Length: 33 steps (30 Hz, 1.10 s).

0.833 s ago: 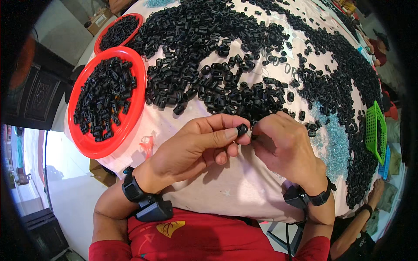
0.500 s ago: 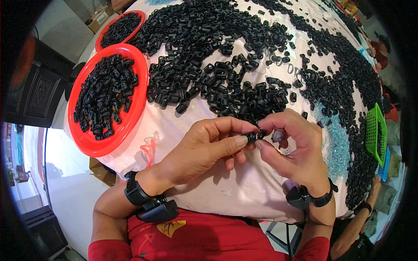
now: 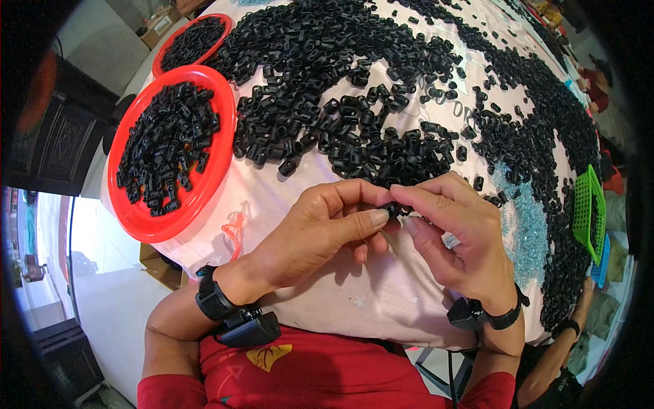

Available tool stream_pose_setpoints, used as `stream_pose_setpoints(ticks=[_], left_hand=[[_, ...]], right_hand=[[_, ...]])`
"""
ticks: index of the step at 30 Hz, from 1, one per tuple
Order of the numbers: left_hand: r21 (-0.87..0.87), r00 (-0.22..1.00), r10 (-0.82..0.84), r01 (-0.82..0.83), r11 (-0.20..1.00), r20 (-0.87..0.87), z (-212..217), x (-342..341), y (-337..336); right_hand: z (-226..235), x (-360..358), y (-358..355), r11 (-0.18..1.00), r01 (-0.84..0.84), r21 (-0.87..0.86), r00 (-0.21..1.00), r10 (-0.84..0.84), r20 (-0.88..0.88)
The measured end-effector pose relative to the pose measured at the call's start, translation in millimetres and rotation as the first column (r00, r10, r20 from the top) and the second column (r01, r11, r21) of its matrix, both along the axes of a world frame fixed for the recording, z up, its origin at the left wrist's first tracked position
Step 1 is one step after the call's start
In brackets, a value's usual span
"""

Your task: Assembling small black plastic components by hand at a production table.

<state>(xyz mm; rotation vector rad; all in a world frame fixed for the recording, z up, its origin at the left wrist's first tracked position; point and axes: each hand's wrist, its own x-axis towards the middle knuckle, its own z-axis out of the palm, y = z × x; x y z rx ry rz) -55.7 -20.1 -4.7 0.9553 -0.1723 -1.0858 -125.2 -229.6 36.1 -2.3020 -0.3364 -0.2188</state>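
Observation:
My left hand [image 3: 310, 235] pinches a small black plastic cord-lock piece [image 3: 393, 210] between thumb and forefinger, just above the cloth-covered table. From the other side my right hand [image 3: 460, 235] closes on the same piece, its forefinger over the top and its thumb below. The fingertips hide most of the piece. Beyond my hands lies a large heap of loose black plastic parts [image 3: 392, 153], hollow and short like little barrels. At the left, a red round tray [image 3: 228, 102] holds several black pieces that look put together.
A smaller red tray [image 3: 162, 53] stands behind the first. On the right lie a pale blue heap [image 3: 524, 228] of tiny shiny pieces and more black parts [image 3: 562, 123]. A green basket [image 3: 584, 218] sits at the right edge, near another person's arm [image 3: 572, 327].
My right fingers have moved in over the black piece and closed nearer to the left fingertips. A small greyish thing seen in my right hand before is now hidden. The left hand stays put.

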Motion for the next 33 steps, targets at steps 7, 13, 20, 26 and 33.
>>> stream_pose_setpoints(ticks=[7,13,20,26,33], left_hand=[[0.057,0.995,0.069,-0.073,0.996,0.067,-1.9,-3.1,-4.0],[0.104,0.981,0.086,-0.105,0.989,0.171,-3.1,-6.1,-5.3],[0.108,0.966,0.101,-0.130,0.986,0.236,-1.7,-7.6,-8.7],[0.105,0.949,0.135,-0.171,0.980,0.283,-2.4,-10.8,-8.5],[0.161,0.926,0.082,-0.151,0.975,0.368,-5.2,-11.4,-7.3]], right_hand=[[-4.2,0.6,-3.0,0.997,0.037,0.067,0.999,-0.035,-0.030],[-2.8,-0.3,2.0,0.997,0.077,0.019,0.997,-0.077,0.008],[-7.4,-0.5,-1.7,0.998,0.050,0.022,0.997,-0.052,0.058],[-9.4,1.7,-4.7,0.999,0.004,0.046,0.998,-0.007,0.055],[-12.0,1.1,-2.4,1.000,-0.014,-0.010,0.995,0.015,0.097]])
